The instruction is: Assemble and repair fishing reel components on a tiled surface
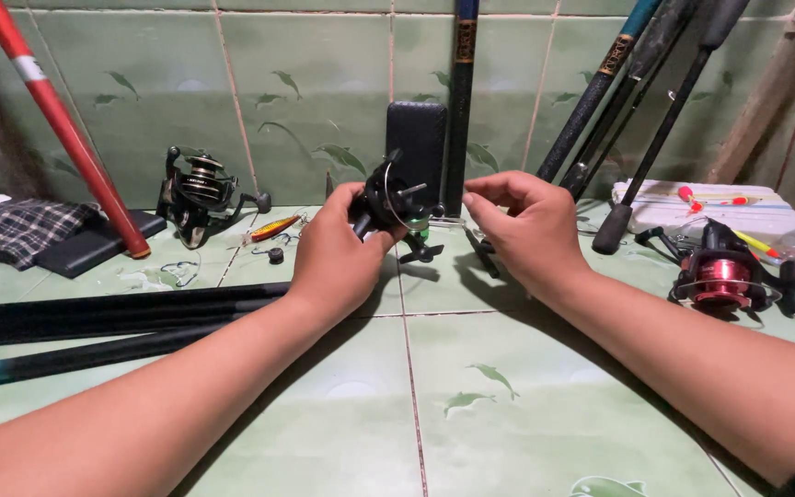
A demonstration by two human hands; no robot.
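A small black fishing reel (pixel 396 204) is held up above the green tiled floor (pixel 471 387), gripped in the left hand (pixel 338 253). Its thin wire bail curves across the front, its handle sticks out toward the right, and a green part shows underneath.

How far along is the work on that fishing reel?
Done: nothing visibly finished. In hand: the left hand grips a black reel above the tiled floor, while the right hand pinches something thin beside it. Left: a black reel on the floor and a red reel lie untouched.
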